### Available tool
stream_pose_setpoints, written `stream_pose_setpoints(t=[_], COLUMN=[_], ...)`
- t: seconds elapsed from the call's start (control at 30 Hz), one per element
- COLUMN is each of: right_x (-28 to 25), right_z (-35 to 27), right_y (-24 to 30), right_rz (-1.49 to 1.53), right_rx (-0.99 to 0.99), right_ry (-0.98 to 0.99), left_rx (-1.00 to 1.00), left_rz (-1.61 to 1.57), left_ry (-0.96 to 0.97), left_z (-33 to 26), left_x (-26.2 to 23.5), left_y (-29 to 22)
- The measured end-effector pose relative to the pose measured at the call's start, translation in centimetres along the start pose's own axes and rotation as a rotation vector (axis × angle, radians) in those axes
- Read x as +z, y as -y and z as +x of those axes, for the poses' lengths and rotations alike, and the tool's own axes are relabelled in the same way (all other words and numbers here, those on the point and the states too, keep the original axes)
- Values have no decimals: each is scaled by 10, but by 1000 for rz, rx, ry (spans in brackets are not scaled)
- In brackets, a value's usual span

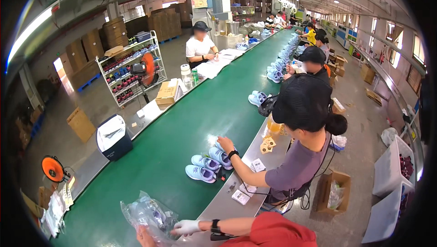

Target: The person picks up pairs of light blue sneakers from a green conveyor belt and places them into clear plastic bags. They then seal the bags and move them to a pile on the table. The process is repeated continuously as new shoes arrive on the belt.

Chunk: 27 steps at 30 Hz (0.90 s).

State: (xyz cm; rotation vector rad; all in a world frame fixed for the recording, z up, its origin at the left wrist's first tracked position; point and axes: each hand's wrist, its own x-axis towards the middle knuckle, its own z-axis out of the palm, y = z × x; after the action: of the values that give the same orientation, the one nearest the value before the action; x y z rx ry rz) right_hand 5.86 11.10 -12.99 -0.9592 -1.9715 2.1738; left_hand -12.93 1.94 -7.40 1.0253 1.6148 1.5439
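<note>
At the bottom of the head view, a clear plastic bag point(148, 214) lies crumpled over the green belt, with something dark and pale inside that I cannot make out. My left hand point(144, 237), partly cut off by the lower edge, grips the bag's near side. From the right, my red-sleeved arm reaches across to the bag. My right hand point(185, 228), in a white glove with fingertips showing, closes on the bag's right edge. Beyond the bag, light blue shoes point(201, 172) stand on the belt, and a co-worker's hand point(225, 144) touches the farthest of them.
The green conveyor belt point(173, 133) runs far ahead, carrying more shoes point(275, 71). A co-worker in a purple shirt point(298, 165) stands close on the right, beside a metal ledge with small cards point(240, 197). A dark blue bin point(114, 140) stands on the left ledge.
</note>
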Motion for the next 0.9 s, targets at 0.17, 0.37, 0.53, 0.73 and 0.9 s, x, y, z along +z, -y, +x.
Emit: stream_pose_setpoints(t=[0.17,0.37,0.53,0.73,0.9], right_x=[-23,-42,-41,-69,-59], right_z=[-52,-75,-104,-117,-140], right_y=[49,60,69,32,84], right_rz=[159,33,281,-1120,-1070], right_rx=[-249,-283,-214,-316,-539], right_ry=[-138,-257,-398,-796,-864], left_rx=[-72,-176,-153,245,455], left_rz=[-51,-343,-159,169,493], left_ry=[10,-43,-197,-77,-177], left_z=[-7,-16,15,-4,9], left_x=[80,115,70,57,39], left_y=[-5,-33,23,-23,7])
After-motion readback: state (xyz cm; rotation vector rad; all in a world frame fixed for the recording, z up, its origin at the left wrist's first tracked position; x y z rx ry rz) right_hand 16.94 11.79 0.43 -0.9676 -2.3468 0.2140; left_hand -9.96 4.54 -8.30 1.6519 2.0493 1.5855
